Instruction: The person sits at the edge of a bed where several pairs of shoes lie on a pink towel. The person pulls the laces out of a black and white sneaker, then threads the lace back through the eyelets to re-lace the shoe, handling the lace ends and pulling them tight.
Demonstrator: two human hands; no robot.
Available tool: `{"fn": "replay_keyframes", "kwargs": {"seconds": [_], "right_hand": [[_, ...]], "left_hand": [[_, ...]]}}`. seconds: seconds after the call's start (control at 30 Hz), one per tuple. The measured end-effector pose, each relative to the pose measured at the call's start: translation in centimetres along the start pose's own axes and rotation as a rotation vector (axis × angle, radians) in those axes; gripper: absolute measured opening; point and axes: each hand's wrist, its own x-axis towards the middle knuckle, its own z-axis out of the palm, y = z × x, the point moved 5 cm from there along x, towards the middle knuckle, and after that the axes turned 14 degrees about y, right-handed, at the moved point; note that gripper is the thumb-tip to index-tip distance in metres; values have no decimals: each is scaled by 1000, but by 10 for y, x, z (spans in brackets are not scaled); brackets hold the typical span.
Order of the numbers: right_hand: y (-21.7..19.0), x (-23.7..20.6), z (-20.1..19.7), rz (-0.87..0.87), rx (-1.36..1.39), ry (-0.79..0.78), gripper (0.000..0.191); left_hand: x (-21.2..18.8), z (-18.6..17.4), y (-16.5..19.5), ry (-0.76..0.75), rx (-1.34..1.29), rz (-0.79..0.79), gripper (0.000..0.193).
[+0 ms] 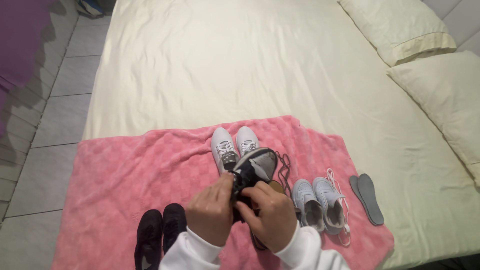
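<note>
Both of my hands hold a dark shoe [254, 169] with a grey inside, lifted above a pink towel [125, 175]. My left hand [212, 210] grips its left side, and my right hand [272, 212] grips it from the right and below. Just behind the held shoe stands a pair of white sneakers [232, 142]. A pair of black shoes [160, 232] lies at my lower left. A pair of light grey sneakers [317, 202] with loose white laces sits to the right. Dark laces [285, 167] lie beside the held shoe.
Two grey insoles [367, 195] lie at the towel's right edge. The towel covers the near end of a bed with a cream sheet [240, 65]. Two cream pillows [400, 25] lie at the right. A tiled floor [55, 115] runs along the left.
</note>
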Motion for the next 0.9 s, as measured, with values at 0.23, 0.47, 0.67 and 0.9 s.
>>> {"fn": "replay_keyframes", "kwargs": {"seconds": [0.23,0.47,0.67,0.9], "right_hand": [[-2,1,4,-165,14,-7,8],[-12,-9,-1,-456,156,-244,17],[6,-7,-27,-236,610,-542,10],[8,1,-28,-144,-45,69,14]], "left_hand": [[-2,-5,-2,-22,-83,-83,33],[2,-2,-13,-62,-54,-170,25],[8,-12,-25,3,-82,-180,30],[3,-11,-19,3,-98,-192,33]]}}
